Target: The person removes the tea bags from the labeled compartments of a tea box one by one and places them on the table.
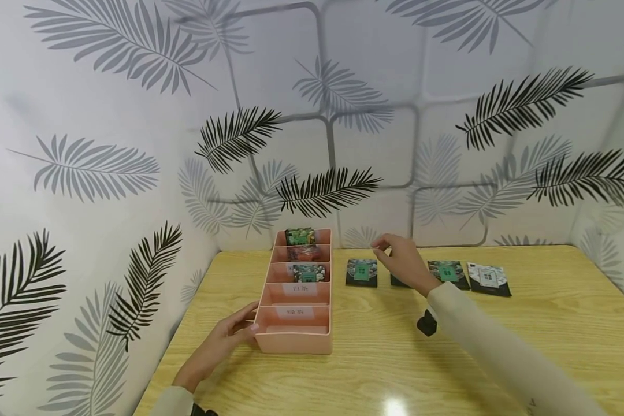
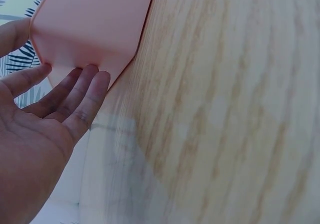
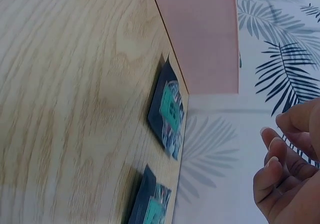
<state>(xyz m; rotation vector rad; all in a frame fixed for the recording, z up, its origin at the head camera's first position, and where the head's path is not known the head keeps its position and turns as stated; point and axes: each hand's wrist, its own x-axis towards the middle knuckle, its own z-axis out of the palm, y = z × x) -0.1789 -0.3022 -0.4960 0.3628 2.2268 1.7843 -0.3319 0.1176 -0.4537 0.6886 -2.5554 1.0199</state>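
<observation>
A pink divided box (image 1: 296,344) stands on the table with several compartments in a row. Tea sachets lie in its far three sections, among them a green one (image 1: 300,236), a dark red one (image 1: 304,253) and a dark one with white flowers (image 1: 309,273). The two nearest sections hold only labels. My left hand (image 1: 221,345) touches the box's near left corner, fingertips against the wall, thumb by the rim. My right hand (image 1: 403,258) hovers over the row of sachets with loosely bent fingers and nothing between them. Beneath it, one dark sachet (image 1: 397,281) is partly hidden.
Right of the box lies a dark sachet with a teal label (image 1: 361,272). Farther right are another teal-labelled one (image 1: 449,274) and a black-and-white one (image 1: 489,279). The wooden table (image 1: 385,358) meets a leaf-patterned wall (image 1: 364,150) behind and at left.
</observation>
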